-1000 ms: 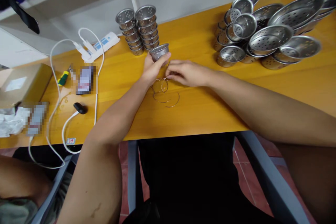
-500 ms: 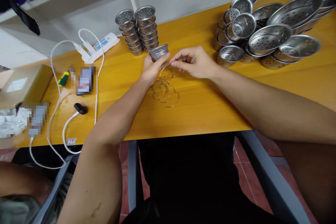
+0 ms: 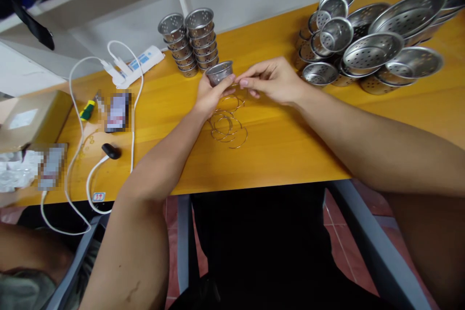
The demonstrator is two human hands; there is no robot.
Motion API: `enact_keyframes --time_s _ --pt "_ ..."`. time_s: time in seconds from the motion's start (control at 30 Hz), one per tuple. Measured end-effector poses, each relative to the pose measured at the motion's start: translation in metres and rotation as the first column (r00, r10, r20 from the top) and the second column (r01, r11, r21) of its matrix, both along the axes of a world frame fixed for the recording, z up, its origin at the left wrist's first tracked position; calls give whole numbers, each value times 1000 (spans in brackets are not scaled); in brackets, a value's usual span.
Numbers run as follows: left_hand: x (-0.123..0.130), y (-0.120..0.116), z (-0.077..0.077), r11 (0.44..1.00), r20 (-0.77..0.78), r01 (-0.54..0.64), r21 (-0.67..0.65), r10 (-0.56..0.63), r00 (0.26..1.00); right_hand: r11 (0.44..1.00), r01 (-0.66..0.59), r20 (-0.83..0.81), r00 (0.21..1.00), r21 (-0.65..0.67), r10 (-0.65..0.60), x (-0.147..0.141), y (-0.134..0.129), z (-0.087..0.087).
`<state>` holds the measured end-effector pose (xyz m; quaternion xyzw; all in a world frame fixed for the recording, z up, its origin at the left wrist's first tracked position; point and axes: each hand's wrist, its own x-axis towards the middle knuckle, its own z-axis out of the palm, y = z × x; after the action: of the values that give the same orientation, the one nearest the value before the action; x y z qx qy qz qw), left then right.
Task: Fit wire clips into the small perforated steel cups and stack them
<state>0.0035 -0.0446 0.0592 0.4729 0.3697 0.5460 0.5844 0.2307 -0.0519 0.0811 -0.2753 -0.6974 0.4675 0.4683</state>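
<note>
My left hand (image 3: 209, 96) grips a small perforated steel cup (image 3: 219, 72) just above the yellow table (image 3: 283, 150). My right hand (image 3: 273, 80) is right beside the cup, its fingertips pinching a thin wire ring (image 3: 242, 88) at the cup's side. Below both hands lies a loose pile of wire rings (image 3: 227, 125) on the table. The ring in my fingers is mostly hidden by them.
Two stacks of small perforated cups (image 3: 192, 41) stand behind my hands. A heap of perforated steel bowls and cups (image 3: 366, 43) fills the back right. At the left lie a white power strip (image 3: 138, 64) with cables, a screwdriver (image 3: 87, 109), a cardboard box (image 3: 32, 118).
My right hand lifted from the ring pile with a wire ring and moved up beside the cup. The left hand kept the cup nearly still.
</note>
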Motion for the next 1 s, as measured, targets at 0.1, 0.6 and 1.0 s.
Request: enact_keyframes --time_s 0.1,0.6,1.0 --pt "0 0 -2 1000 -23 -2 -7 2 1000 997 -25 -106 994 -73 17 9 6 5" --pt "-20 67 -65 884 -322 39 465 128 938 991 -36 -35 999 -129 32 17 12 1" --pt "-13 71 -85 605 -531 376 702 93 842 934 328 -178 920 -146 -350 12 40 -17"
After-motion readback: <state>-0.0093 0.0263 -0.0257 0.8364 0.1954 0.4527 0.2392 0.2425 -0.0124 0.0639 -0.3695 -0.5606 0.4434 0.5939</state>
